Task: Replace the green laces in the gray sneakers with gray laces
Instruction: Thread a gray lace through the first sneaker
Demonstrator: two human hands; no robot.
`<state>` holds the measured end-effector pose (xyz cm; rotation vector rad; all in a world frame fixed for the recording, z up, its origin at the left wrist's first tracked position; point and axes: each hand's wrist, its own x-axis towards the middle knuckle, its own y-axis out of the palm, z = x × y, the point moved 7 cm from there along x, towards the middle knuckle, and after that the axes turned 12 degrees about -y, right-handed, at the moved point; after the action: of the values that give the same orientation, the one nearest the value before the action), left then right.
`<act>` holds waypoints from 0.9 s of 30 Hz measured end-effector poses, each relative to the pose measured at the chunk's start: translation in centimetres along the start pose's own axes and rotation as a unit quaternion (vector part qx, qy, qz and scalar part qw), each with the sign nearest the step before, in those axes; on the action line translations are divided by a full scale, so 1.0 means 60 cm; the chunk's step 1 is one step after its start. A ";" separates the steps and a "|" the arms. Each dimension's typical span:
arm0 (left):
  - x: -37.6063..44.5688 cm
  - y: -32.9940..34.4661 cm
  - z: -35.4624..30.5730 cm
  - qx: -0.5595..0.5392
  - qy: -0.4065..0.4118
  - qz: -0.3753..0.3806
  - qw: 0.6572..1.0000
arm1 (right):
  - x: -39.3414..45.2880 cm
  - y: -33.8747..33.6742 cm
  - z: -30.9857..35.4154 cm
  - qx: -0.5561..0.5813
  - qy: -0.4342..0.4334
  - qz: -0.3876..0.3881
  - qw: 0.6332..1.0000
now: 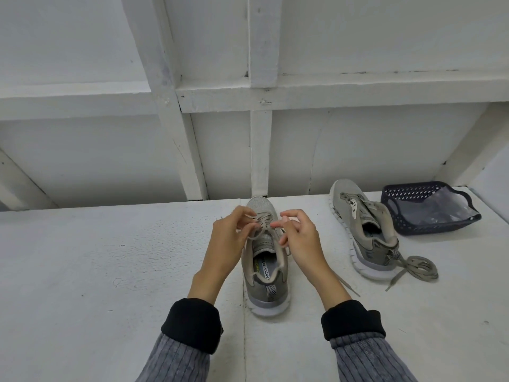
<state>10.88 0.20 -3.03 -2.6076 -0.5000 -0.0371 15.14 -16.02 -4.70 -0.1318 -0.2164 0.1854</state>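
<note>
I see the near gray mesh sneaker (264, 260) upright on the white bench (110, 271), toe toward the wall. My left hand (230, 238) and right hand (298, 238) each pinch a loop of its gray lace (261, 230) above the tongue. The second gray sneaker (363, 230) lies unlaced to the right, a coiled gray lace (418, 267) touching its heel, beside a dark plastic basket (429, 206).

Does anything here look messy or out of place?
Only the second sneaker on the right: it sits askew with no lace threaded, and a loose gray lace lies bundled at its heel. The sneaker in the middle stands straight while both hands, left hand and right hand, work its lace.
</note>
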 end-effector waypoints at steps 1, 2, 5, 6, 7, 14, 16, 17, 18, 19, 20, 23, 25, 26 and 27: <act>0.000 0.000 -0.002 0.023 0.016 -0.012 1.000 | -0.002 0.005 0.000 0.008 0.011 0.012 1.000; -0.001 -0.001 -0.004 0.040 0.032 -0.026 0.998 | -0.004 0.010 0.000 0.014 0.020 0.022 0.999; -0.003 -0.003 -0.007 0.053 0.059 -0.057 0.995 | -0.009 0.019 0.000 0.022 0.035 0.040 0.998; -0.003 -0.004 -0.008 0.049 0.062 -0.059 0.995 | -0.010 0.022 0.000 0.025 0.041 0.046 0.998; -0.003 -0.004 -0.009 0.043 0.065 -0.059 0.995 | -0.011 0.026 -0.002 0.028 0.048 0.053 0.997; 0.000 -0.002 -0.006 0.019 0.070 -0.043 0.996 | -0.012 0.035 -0.004 -0.008 0.075 0.066 0.995; 0.000 0.001 0.000 0.024 0.072 -0.035 0.997 | -0.006 0.032 -0.001 -0.037 0.081 0.075 0.993; -0.002 0.003 0.002 0.024 0.073 -0.032 0.997 | -0.003 0.030 0.004 -0.059 0.081 0.082 0.992; -0.004 0.005 0.003 0.022 0.075 -0.030 0.997 | 0.000 0.029 0.005 -0.075 0.084 0.087 0.990; -0.005 0.006 0.004 0.018 0.074 -0.030 0.997 | 0.001 0.029 0.006 -0.074 0.089 0.085 0.990; -0.005 0.005 0.005 0.013 0.068 -0.037 0.997 | 0.001 0.028 0.008 -0.045 0.097 0.076 0.991; 0.004 -0.017 0.025 -0.036 0.011 -0.087 0.996 | 0.004 0.018 0.020 0.155 0.078 0.023 0.984; 0.014 -0.035 0.059 -0.077 -0.074 -0.117 0.987 | 0.011 -0.004 0.029 0.230 0.040 -0.010 0.972; 0.018 -0.040 0.082 -0.093 -0.120 -0.127 0.980 | 0.015 -0.016 0.030 0.236 0.027 -0.023 0.971; 0.020 -0.044 0.109 -0.110 -0.168 -0.134 0.970 | 0.017 -0.028 0.031 0.214 0.016 -0.034 0.976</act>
<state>10.70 5.78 -7.46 -2.7527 -1.0195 0.2804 15.98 -17.25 -2.44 0.3013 -0.1441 0.1577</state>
